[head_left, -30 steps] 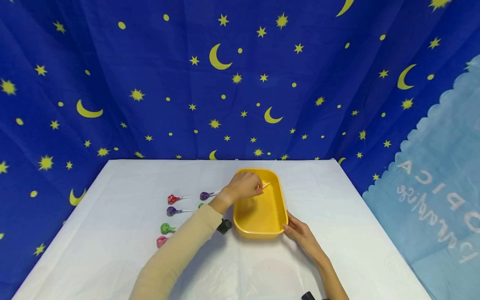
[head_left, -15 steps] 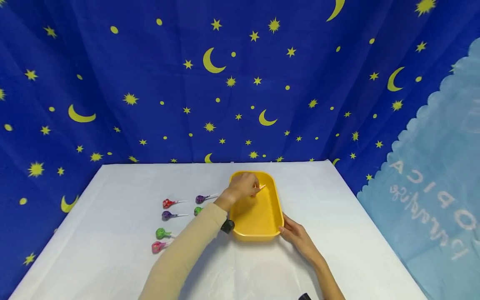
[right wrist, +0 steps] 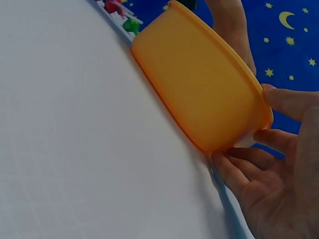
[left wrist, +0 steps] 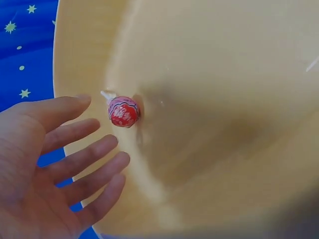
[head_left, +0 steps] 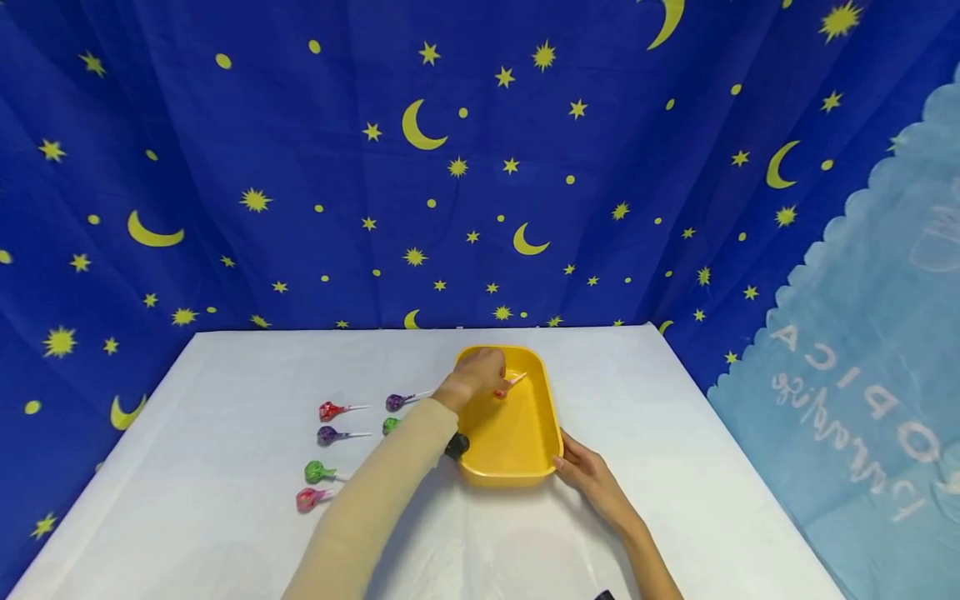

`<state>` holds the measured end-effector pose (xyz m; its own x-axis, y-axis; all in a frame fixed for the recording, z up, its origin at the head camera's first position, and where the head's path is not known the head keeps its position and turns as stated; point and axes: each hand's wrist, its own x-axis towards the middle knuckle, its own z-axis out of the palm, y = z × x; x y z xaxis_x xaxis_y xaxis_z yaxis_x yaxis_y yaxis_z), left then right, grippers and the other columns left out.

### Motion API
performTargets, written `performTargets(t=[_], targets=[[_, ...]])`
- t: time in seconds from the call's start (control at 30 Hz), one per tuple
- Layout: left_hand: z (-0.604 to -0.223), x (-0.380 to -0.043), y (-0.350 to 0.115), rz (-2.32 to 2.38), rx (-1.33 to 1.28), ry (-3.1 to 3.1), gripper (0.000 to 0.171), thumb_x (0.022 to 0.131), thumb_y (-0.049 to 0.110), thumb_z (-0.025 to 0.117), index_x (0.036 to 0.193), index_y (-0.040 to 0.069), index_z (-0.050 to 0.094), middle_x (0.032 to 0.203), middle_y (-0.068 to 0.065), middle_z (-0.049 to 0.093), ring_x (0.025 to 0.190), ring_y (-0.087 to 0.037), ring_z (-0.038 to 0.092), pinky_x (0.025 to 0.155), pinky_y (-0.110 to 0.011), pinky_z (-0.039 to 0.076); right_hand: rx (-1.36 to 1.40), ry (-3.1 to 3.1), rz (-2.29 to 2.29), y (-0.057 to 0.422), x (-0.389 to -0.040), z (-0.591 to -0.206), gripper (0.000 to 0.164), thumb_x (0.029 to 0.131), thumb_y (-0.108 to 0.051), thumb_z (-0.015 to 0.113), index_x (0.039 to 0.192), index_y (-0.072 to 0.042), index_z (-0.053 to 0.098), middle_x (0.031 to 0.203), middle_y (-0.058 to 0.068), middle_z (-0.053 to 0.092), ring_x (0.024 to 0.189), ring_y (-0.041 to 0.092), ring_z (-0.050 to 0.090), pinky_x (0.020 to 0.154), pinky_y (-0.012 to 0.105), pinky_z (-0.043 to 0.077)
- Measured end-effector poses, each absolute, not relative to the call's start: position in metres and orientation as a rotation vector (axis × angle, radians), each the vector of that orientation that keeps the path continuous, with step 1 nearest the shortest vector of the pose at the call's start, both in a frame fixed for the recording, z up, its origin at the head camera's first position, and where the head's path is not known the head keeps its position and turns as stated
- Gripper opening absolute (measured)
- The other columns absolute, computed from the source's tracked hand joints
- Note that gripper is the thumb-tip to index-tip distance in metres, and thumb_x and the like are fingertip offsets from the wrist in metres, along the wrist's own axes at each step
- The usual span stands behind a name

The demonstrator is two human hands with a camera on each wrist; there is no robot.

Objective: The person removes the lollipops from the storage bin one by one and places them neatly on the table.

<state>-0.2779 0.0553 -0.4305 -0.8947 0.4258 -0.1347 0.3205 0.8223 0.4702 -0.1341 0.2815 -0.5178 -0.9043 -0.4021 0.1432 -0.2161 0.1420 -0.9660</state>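
Observation:
My left hand (head_left: 480, 374) reaches over the far left part of a yellow plastic tub (head_left: 517, 442). In the left wrist view its fingers (left wrist: 89, 164) are spread and slightly bent, apart from a red-and-pink wrapped lollipop (left wrist: 123, 112). That lollipop lies inside the tub, and its white stick (head_left: 517, 379) shows beyond the hand in the head view. At the near right corner, my right hand (head_left: 592, 475) holds the tub, thumb (right wrist: 286, 101) at the rim and fingers against the outer wall and lower edge.
Left of the tub, several lollipops lie on the white-covered table (head_left: 225, 467): red (head_left: 330, 411), purple (head_left: 327, 435), green (head_left: 317, 472) and pink (head_left: 309, 499) in one column, another purple (head_left: 396, 402) and green (head_left: 390, 425) nearer the tub. A blue star-patterned curtain (head_left: 360, 167) hangs behind.
My left hand has drawn slightly back toward the left and let go of the lollipop in the tub. The right hand keeps its hold. The whole head view has shifted slightly.

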Motion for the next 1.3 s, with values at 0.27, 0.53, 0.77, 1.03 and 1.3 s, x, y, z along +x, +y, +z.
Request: performTargets(t=[0.27, 0.53, 0.77, 1.03, 1.3], targets=[[-0.434, -0.281, 0.062, 0.592, 0.486, 2.759, 0.016, 0.09, 0.021, 0.072, 0.091, 0.006, 0.064, 0.081, -0.004, 0.057, 0.071, -0.016, 0.048, 0.067, -0.026, 0.042, -0.569, 2.252, -1.866, 0.282, -0.134, -0.518, 0.059, 0.101, -0.011, 0.049, 0.151, 0.005, 0.021, 0.151, 0.031, 0.031, 0.135, 0.045, 0.038, 0.098, 0.019, 0.044], [-0.443, -0.289, 0.068, 0.492, 0.41, 2.774, 0.019, 0.086, 0.021, 0.075, 0.092, 0.009, 0.062, 0.083, -0.003, 0.055, 0.075, -0.016, 0.048, 0.07, -0.027, 0.042, -0.575, 2.257, -1.875, 0.28, -0.133, -0.518, 0.06, 0.101, -0.01, 0.05, 0.15, 0.008, 0.021, 0.149, 0.032, 0.032, 0.133, 0.044, 0.039, 0.097, 0.019, 0.045], [-0.445, -0.288, 0.071, 0.474, 0.435, 2.781, 0.013, 0.088, 0.018, 0.073, 0.089, 0.011, 0.063, 0.09, -0.004, 0.058, 0.076, -0.017, 0.049, 0.069, -0.028, 0.043, -0.562, 2.257, -1.874, 0.28, -0.132, -0.516, 0.06, 0.101, -0.012, 0.05, 0.15, 0.008, 0.021, 0.148, 0.032, 0.035, 0.133, 0.043, 0.041, 0.096, 0.019, 0.046], [-0.445, -0.285, 0.069, 0.456, 0.488, 2.809, 0.015, 0.09, 0.021, 0.071, 0.093, 0.01, 0.062, 0.088, -0.004, 0.058, 0.076, -0.017, 0.05, 0.071, -0.029, 0.045, -0.609, 2.275, -1.867, 0.28, -0.133, -0.515, 0.058, 0.101, -0.008, 0.049, 0.149, 0.011, 0.022, 0.145, 0.035, 0.036, 0.13, 0.038, 0.046, 0.096, 0.019, 0.046], [-0.443, -0.284, 0.064, 0.54, 0.53, 2.782, 0.015, 0.089, 0.017, 0.071, 0.084, 0.008, 0.06, 0.076, -0.003, 0.049, 0.068, -0.017, 0.045, 0.064, -0.027, 0.041, -0.584, 2.274, -1.867, 0.28, -0.133, -0.515, 0.059, 0.101, -0.009, 0.05, 0.15, 0.009, 0.022, 0.146, 0.034, 0.036, 0.131, 0.041, 0.043, 0.096, 0.019, 0.046]])
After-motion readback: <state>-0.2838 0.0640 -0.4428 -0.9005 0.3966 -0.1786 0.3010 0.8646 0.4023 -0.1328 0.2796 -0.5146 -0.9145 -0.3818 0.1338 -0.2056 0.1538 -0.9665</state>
